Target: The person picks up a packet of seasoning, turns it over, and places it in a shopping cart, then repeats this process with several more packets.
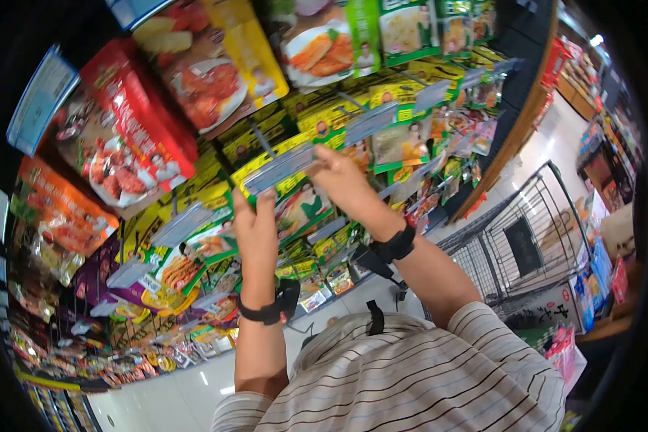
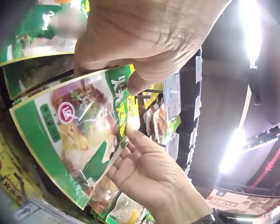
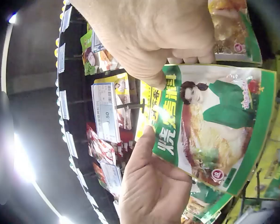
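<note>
Both hands pinch the top end of a green and white seasoning packet [image 1: 306, 205] with a yellow header, in front of a hanging rack. My left hand [image 1: 255, 227] has its side edge, thumb on the face; in the left wrist view this hand [image 2: 149, 42] looms over the packet [image 2: 79, 135]. On the opposite edge is my right hand [image 1: 345, 189], its thumb on the front and fingers behind, as the right hand [image 2: 151, 172] shows there. The right wrist view has the packet's printed face [image 3: 214, 126] and a metal hook [image 3: 129, 106] at its header.
A clear price-tag holder [image 1: 281, 169] juts out just above the hands. Larger red [image 1: 147, 115] and yellow food bags [image 1: 245, 50] stand on the shelf above. More packets hang in rows around. A wire shopping cart [image 1: 518, 245] stands on the floor at right.
</note>
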Tool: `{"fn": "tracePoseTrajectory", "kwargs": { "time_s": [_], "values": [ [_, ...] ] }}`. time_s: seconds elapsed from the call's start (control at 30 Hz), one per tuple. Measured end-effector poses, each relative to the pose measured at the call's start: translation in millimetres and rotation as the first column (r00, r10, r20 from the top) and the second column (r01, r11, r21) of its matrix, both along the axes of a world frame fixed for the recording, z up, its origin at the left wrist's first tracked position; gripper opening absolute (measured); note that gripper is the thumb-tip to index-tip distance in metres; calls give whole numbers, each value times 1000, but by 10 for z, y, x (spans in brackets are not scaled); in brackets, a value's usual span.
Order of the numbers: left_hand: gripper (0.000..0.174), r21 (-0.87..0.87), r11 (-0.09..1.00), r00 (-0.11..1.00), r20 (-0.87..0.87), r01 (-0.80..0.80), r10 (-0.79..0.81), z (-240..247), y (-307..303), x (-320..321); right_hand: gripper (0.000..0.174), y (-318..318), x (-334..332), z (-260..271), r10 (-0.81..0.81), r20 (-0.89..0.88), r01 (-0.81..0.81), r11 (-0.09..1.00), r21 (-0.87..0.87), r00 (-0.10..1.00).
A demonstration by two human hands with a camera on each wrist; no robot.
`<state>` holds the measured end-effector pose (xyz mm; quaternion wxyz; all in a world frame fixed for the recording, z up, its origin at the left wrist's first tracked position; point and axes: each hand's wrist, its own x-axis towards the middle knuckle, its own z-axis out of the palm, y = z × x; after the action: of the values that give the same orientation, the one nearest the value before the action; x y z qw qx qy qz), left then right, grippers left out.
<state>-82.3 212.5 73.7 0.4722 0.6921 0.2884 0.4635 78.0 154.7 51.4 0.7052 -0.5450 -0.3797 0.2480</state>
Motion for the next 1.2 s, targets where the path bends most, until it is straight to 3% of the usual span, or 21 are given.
{"fn": "tracePoseTrajectory", "kwargs": {
  "time_s": [0.1, 0.13, 0.23, 0.33, 0.43, 0.57, 0.67, 0.8, 0.9, 0.97, 1.03, 1.1, 1.2],
  "values": [
    [49, -46, 995, 993, -83, -89, 85, -7, -112, -9, 36, -55, 92, 31, 117, 72, -111, 991, -79, 991],
    [54, 150, 974, 979, -87, -168, 183, -129, -46, 18, 35, -82, 96, 38, 134, 70, -128, 989, -80, 989],
    [52, -10, 995, 996, 2, 94, -94, -181, -91, -125, 31, -231, 104, 76, 191, 56, -181, 973, -144, 980],
    [57, -82, 992, 995, -8, 99, -100, -367, -104, -216, 28, -333, 85, -10, 170, 66, -164, 982, -88, 983],
    [51, -73, 994, 984, -150, 86, -96, -453, -122, -318, 26, -443, 88, -60, 217, 58, -210, 972, -108, 974],
    [35, -109, 982, 976, -139, 155, -170, -516, -179, -327, 24, -484, 94, -192, 242, 21, -236, 961, -146, 970],
    [25, -109, 987, 981, -138, 121, -136, -451, -207, -294, 24, -484, 85, -205, 235, 45, -226, 963, -148, 971],
    [25, -146, 986, 983, -150, 84, -106, -513, -58, -229, 24, -419, 93, -151, 182, 64, -172, 974, -145, 981],
    [26, -255, 963, 994, -31, 90, -101, -464, -20, -130, 28, -355, 75, -140, 140, 62, -130, 981, -147, 988],
    [29, -215, 972, 992, -71, 90, -107, -494, 59, -127, 32, -326, 61, -126, 96, 73, -81, 978, -193, 993],
    [28, -230, 966, 991, -42, 116, -129, -510, 78, -138, 36, -425, -43, 77, 122, -25, -124, 952, -279, 992],
    [30, -228, 968, 986, -110, 100, -127, -550, 102, -164, 36, -410, -2, -79, 136, -24, -137, 950, -280, 990],
    [36, -252, 962, 989, -68, 108, -129, -469, 0, -244, 32, -484, 123, -281, 190, 4, -183, 950, -254, 982]
  ]
}}
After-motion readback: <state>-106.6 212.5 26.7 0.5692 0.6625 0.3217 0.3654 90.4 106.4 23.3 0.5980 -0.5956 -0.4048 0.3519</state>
